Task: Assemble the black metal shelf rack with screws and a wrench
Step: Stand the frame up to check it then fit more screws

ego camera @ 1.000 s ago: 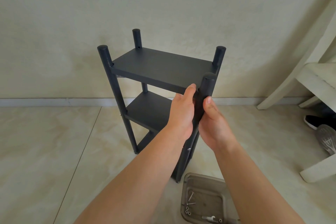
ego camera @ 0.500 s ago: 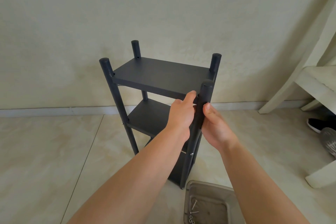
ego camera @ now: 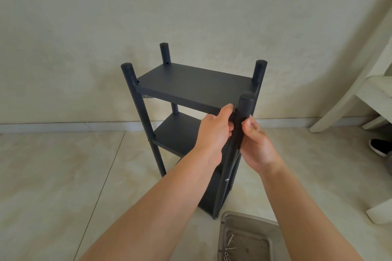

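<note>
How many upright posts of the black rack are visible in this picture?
4. Far-left post, near-left post, far-right post and near-right post, which the left hand and right hand grip. None seems hidden.

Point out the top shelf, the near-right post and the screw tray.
top shelf (ego camera: 195, 82), head view, bare upper face.
near-right post (ego camera: 246, 104), head view, just below its cap.
screw tray (ego camera: 250, 221), head view, far rim.

The shelf rack (ego camera: 191, 85) is matte black throughout. The floor (ego camera: 63, 176) is cream tile with faint marbling, the wall (ego camera: 191, 6) plain pale beige. At five o'clock, a tray (ego camera: 250, 221) looks translucent grey-brown.
</note>
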